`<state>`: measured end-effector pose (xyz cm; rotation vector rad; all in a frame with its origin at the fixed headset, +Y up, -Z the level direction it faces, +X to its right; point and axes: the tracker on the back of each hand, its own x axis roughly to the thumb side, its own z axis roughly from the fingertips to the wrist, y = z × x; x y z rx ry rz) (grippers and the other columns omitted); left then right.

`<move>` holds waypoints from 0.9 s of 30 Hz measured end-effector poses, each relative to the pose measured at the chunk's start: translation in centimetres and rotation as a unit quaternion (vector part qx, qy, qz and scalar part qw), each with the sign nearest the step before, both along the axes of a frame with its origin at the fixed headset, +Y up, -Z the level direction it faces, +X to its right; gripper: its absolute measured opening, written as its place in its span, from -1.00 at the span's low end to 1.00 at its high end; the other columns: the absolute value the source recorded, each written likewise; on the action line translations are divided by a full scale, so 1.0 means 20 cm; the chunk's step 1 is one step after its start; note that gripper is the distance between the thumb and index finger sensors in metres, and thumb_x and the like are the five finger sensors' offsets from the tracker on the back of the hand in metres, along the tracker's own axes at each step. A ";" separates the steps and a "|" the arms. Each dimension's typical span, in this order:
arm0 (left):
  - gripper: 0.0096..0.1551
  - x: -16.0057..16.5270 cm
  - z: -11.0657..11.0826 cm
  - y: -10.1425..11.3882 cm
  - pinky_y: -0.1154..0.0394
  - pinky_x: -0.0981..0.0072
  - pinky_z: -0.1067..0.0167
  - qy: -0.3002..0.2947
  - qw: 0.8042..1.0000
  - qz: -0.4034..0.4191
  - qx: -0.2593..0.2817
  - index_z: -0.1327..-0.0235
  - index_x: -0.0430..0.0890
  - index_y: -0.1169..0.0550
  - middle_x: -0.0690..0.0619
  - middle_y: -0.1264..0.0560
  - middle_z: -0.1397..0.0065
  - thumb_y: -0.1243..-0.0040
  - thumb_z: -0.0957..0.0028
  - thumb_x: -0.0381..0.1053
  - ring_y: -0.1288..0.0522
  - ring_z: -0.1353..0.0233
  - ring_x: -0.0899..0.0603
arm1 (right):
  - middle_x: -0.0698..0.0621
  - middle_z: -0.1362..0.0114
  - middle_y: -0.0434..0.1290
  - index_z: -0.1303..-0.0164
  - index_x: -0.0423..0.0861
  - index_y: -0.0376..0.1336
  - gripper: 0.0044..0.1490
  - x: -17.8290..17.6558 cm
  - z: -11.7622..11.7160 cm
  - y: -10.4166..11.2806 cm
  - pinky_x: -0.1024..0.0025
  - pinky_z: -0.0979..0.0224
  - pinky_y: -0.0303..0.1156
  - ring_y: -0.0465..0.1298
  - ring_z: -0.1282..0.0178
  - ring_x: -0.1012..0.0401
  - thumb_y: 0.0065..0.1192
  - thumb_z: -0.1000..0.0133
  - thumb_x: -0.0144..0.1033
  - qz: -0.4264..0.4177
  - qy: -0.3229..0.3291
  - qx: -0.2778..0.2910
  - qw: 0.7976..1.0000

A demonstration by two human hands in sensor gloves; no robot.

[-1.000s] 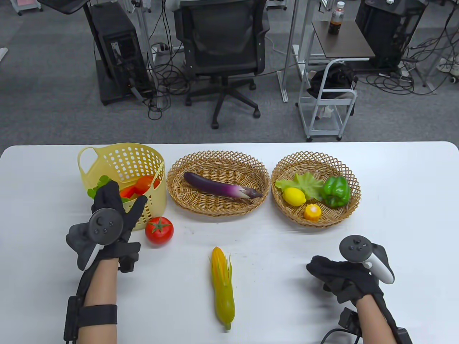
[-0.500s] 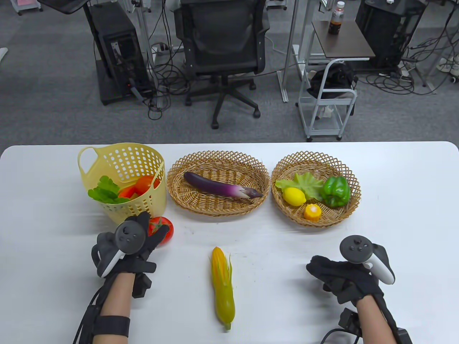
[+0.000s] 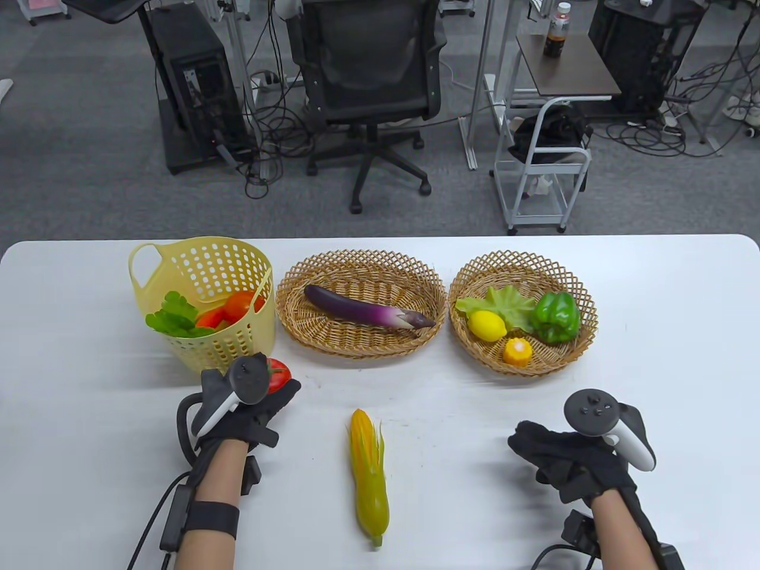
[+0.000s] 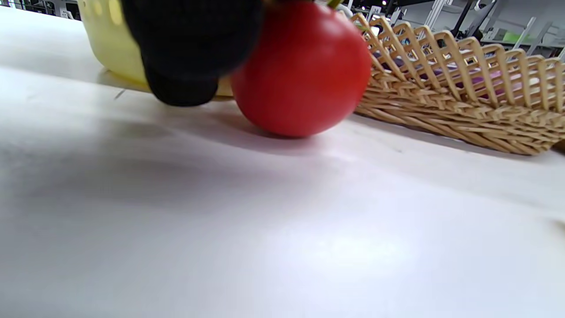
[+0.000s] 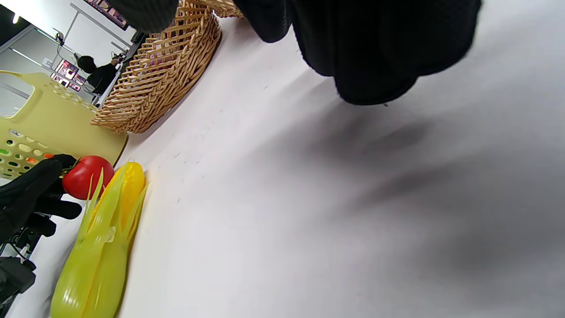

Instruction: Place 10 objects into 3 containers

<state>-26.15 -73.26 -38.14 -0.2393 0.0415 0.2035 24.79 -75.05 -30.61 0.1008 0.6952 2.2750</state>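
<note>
A red tomato point(image 3: 281, 374) rests on the white table point(image 3: 451, 415) just in front of the yellow plastic basket point(image 3: 249, 339). My left hand point(image 3: 268, 389) lies over the tomato and grips it, fingers curled on its top and left side. The left wrist view shows the tomato point(image 4: 300, 70) still on the table with a fingertip point(image 4: 185, 84) against it. A corn cob point(image 3: 369, 475) lies lengthwise at the front middle. My right hand point(image 3: 540, 451) rests on the table at the front right, loosely curled and empty.
The yellow basket holds lettuce and red vegetables. The middle wicker basket point(image 3: 356, 351) holds an eggplant point(image 3: 368, 310). The right wicker basket point(image 3: 537, 367) holds a lemon point(image 3: 485, 325), a green pepper point(image 3: 555, 317), a lettuce leaf and a small orange piece.
My left hand came back from the yellow basket, moved right and down onto the tomato and closed over it. The right hand and the corn have not moved.
</note>
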 end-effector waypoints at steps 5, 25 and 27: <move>0.10 0.03 -0.01 -0.04 -0.64 0.26 0.15 -0.022 0.999 -0.031 -0.015 -0.74 -0.09 -0.17 -0.41 -0.19 -0.68 0.18 -0.16 0.64 -0.53 -0.37 -0.43 | -0.52 -0.56 0.23 -0.72 -0.32 -0.07 -0.04 0.00 0.00 0.00 -0.12 -0.26 0.41 0.46 -0.24 -0.31 -0.11 -0.34 0.14 0.002 0.000 -0.001 1.000; 0.14 0.24 -0.02 0.20 -0.62 0.58 0.08 -0.042 0.994 0.055 0.088 -0.72 0.01 -0.09 -0.14 -0.35 -0.61 0.12 -0.06 0.71 -0.65 -0.26 -0.09 | -0.51 -0.56 0.24 -0.71 -0.33 -0.04 -0.04 0.00 0.00 0.00 -0.12 -0.26 0.41 0.46 -0.25 -0.30 -0.11 -0.34 0.14 -0.002 0.003 0.000 1.000; 0.14 0.27 -0.05 0.24 -0.62 0.60 0.05 -0.029 0.993 0.065 0.092 -0.73 0.02 -0.06 -0.12 -0.33 -0.63 0.16 -0.09 0.72 -0.64 -0.28 -0.07 | -0.51 -0.56 0.23 -0.71 -0.33 -0.04 -0.04 0.00 0.00 0.01 -0.12 -0.26 0.41 0.45 -0.25 -0.30 -0.11 -0.34 0.14 -0.003 0.003 0.001 1.000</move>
